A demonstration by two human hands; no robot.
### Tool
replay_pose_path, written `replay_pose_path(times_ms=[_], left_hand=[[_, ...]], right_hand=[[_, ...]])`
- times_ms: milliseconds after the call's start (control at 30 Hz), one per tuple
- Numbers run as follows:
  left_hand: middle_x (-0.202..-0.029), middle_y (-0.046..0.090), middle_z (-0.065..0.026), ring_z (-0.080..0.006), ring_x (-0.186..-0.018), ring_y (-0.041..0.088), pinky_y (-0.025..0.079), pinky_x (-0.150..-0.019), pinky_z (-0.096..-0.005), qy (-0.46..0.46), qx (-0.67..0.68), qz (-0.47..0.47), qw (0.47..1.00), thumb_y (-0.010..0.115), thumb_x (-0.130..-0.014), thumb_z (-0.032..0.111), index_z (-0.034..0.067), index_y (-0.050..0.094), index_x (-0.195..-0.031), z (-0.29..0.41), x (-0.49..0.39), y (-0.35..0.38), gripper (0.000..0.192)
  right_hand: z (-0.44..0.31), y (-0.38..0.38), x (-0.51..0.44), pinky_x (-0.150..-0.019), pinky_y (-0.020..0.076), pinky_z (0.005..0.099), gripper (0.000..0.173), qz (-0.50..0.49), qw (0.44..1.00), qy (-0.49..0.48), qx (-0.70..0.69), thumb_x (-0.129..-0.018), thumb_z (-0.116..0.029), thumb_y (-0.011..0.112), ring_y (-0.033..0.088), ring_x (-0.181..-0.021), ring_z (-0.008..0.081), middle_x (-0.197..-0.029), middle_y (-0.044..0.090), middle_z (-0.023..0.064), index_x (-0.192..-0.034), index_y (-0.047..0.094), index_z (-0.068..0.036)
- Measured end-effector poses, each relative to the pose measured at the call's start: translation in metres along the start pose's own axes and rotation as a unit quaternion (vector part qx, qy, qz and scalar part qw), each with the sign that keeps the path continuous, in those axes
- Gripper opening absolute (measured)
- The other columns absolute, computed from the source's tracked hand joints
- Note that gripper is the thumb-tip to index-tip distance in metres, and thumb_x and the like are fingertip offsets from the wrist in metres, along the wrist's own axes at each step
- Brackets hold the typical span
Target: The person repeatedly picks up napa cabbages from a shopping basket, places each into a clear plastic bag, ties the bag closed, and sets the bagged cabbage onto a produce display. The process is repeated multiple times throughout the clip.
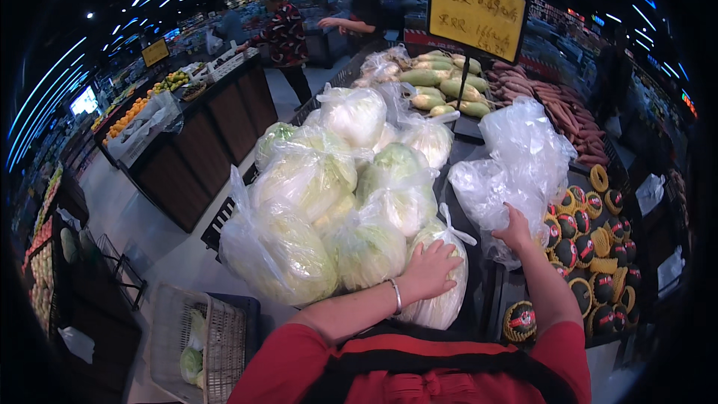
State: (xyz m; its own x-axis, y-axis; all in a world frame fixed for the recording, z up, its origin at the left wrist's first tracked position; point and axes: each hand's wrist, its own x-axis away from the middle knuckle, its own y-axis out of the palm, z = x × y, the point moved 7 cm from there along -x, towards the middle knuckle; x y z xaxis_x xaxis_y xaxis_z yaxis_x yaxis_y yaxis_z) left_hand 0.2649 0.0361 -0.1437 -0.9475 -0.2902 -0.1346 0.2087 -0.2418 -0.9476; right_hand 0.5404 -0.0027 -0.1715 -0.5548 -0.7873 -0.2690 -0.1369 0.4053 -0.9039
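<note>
My left hand [435, 269], a bangle on its wrist, lies with fingers apart on a pale, leafy cabbage in a knotted clear plastic bag [449, 303], at the near edge of a heap of bagged cabbages [303, 179]. To the right, my right hand [513, 228] touches a crumpled pile of clear plastic bags [493, 179]. Its thumb and fingers are spread against the film; whether they pinch any of it cannot be told.
Behind the heap are white-green radishes [429, 78] and sweet potatoes [561, 106], beside a yellow price sign [477, 17]. Dark round fruits in foam nets [583, 247] lie at right. A plastic crate [224, 342] stands on the floor at lower left. Several people stand beyond the displays.
</note>
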Motion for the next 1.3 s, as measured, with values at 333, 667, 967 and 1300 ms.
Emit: replay_pose_path(times_ms=[333,667,967,1300], left_hand=[[-0.142,0.041,-0.0128,-0.0353,-0.136,0.032,0.025,-0.108,-0.0543,0.015,0.029,-0.001,0.999,0.068,-0.081,0.036,0.017,0.051,-0.133,-0.004,-0.007,0.012,0.058],[-0.144,0.035,-0.0230,-0.0373,-0.135,0.032,0.026,-0.111,-0.0470,0.028,0.287,0.104,0.952,0.077,-0.075,0.039,0.002,0.030,-0.144,0.012,-0.021,-0.021,0.091],[-0.075,0.060,-0.0024,-0.0122,-0.063,0.053,0.046,-0.062,-0.0256,-0.106,0.796,0.195,0.563,0.060,-0.093,0.011,0.001,0.060,-0.104,-0.038,-0.005,-0.089,0.016],[-0.068,0.051,0.0011,-0.0040,-0.047,0.035,0.028,-0.039,-0.0198,-0.071,0.766,0.304,0.562,0.049,-0.099,0.021,0.002,0.058,-0.104,-0.056,0.102,-0.178,0.021]], right_hand=[[0.038,-0.075,-0.019,-0.059,0.0427,0.0282,0.019,0.176,0.849,0.107,-0.487,-0.081,-0.018,0.071,0.055,-0.063,0.0111,-0.074,0.064,0.0030,-0.088,0.067,-0.001],[-0.030,-0.156,0.023,-0.065,0.0478,0.0287,0.025,0.156,0.742,0.154,-0.633,-0.084,-0.011,0.066,0.064,-0.076,0.0143,-0.093,0.067,0.0059,-0.107,0.062,-0.003],[-0.102,-0.169,0.046,-0.052,0.0399,0.0202,0.022,0.055,0.794,0.120,-0.593,-0.085,-0.017,0.070,0.056,-0.063,0.0073,-0.082,0.065,0.0011,-0.101,0.066,-0.003],[-0.104,-0.182,0.060,-0.062,0.0392,0.0259,0.021,0.030,0.708,0.046,-0.704,-0.088,-0.022,0.068,0.053,-0.073,0.0109,-0.086,0.059,0.0024,-0.101,0.057,-0.010]])
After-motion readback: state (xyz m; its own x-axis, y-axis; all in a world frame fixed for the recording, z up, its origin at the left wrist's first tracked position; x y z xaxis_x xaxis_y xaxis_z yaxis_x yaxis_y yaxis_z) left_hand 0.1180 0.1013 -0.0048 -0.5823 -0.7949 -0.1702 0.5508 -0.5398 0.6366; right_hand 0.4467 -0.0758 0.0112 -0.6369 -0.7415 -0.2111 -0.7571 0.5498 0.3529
